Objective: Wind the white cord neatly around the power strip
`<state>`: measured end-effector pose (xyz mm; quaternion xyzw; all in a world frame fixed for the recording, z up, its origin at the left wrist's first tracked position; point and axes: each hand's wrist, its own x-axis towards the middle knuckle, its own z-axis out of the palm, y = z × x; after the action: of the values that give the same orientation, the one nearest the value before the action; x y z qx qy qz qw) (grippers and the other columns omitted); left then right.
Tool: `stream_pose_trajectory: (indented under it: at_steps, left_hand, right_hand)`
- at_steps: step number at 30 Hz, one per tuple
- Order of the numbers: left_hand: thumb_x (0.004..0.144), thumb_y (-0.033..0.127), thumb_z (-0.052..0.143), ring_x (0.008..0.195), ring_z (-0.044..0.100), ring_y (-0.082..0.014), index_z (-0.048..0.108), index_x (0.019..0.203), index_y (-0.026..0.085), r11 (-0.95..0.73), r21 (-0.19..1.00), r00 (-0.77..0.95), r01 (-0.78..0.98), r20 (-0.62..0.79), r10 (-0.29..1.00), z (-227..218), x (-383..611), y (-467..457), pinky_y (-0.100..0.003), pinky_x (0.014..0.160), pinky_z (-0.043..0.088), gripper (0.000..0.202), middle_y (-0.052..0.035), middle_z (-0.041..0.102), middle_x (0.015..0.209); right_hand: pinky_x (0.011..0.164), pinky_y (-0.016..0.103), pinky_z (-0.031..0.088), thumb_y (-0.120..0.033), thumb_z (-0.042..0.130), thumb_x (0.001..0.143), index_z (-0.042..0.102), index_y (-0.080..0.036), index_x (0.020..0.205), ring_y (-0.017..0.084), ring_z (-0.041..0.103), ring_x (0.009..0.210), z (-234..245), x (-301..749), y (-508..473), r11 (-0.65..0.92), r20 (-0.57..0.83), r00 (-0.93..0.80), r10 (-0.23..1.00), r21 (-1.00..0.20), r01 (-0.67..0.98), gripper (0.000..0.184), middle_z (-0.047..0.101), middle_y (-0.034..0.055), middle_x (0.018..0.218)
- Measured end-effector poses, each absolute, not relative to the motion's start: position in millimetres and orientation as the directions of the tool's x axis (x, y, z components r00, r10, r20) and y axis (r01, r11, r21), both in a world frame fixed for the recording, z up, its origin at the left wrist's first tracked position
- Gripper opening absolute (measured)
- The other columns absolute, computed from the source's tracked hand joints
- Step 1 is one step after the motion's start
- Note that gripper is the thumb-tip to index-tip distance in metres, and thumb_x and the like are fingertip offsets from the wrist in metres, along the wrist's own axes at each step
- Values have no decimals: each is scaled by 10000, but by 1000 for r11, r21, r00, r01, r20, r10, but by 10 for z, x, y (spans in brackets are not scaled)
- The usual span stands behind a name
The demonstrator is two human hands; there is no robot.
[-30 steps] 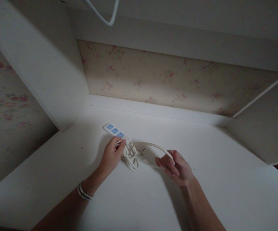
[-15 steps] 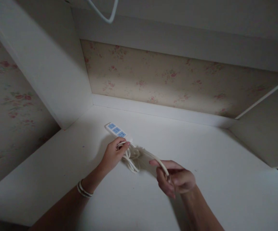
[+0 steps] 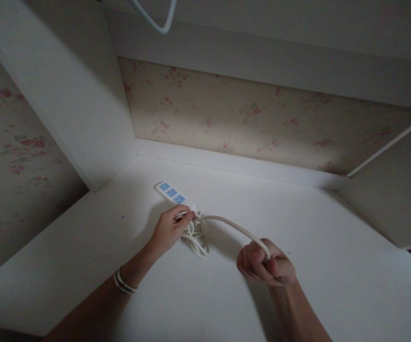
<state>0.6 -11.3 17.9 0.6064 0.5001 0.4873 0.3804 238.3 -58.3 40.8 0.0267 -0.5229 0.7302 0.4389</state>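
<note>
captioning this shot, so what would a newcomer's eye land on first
Probably the power strip, its blue sockets bright on the white surface just beyond the left hand. Then the pale cord, bunched in loops at that hand, with one length arching across to the closed right hand. Behind them, the floral wallpaper also draws the eye.
</note>
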Motion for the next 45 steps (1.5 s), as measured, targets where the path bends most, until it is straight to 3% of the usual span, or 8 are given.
stream_pose_trajectory:
  at_steps: [8,15,21,26,32,37,41,45]
  left_hand:
    - [836,388,565,850,652,-187,693,979,168,-223,953,122,207,201,972,191,14,-138,-256,735,502,292,-72,711,962]
    - [867,411,484,559,520,-126,677,756,153,-246,917,163,314,203,966,177,-10,-166,-209,500,375,342,7,588,601]
    - [848,432,504,599,512,-135,659,738,160,-266,919,134,290,237,962,208,38,-200,-219,546,394,332,10,557,605]
    - [844,432,522,691,534,-163,663,739,167,-271,931,167,243,235,958,217,-5,-200,-248,642,436,318,-14,580,668]
    - [842,398,529,711,518,-158,610,584,170,-235,966,149,105,218,964,268,-55,-171,-252,653,426,354,-18,514,680]
    - [772,314,606,703,480,-134,563,537,163,-190,981,181,23,183,966,298,-79,-175,-241,637,407,283,-10,463,744]
    - [693,187,615,850,513,-157,636,784,190,-160,987,164,-28,163,973,216,-106,-167,-245,729,430,94,-20,506,889]
    - [533,60,495,1055,529,-199,520,1067,267,-40,981,113,-189,63,992,124,-99,-129,-244,718,459,573,-22,533,1015]
  right_hand:
    - [346,224,190,-589,606,716,668,-347,629,56,66,233,182,2631,-585,47,457,-398,795,-701,-712,264,106,-136,227]
    - [372,268,84,-588,555,819,690,-433,837,75,-68,367,342,2702,-480,267,323,37,946,-707,-655,207,-54,-117,429]
    - [426,285,88,-535,491,892,618,-488,1068,102,-37,443,517,2704,-457,426,367,221,903,-710,-561,222,-20,-84,547]
    - [466,262,170,-474,468,926,602,-479,1102,115,43,472,591,2682,-391,418,314,275,908,-705,-573,221,87,-77,560]
    - [578,263,350,-466,535,892,599,-483,1069,110,333,521,588,2777,-245,387,253,305,918,-737,-555,190,363,-71,592]
    - [545,213,374,-506,622,808,603,-325,1053,64,404,529,397,2772,-91,326,106,459,882,-840,-433,306,448,-77,689]
    - [428,199,281,-565,603,776,596,-207,1002,50,340,444,133,2668,-4,213,56,635,770,-961,-174,424,410,-82,665]
    - [477,242,342,-556,637,722,554,-180,1000,100,457,524,-86,2616,33,17,99,668,737,-992,128,475,528,-26,792]
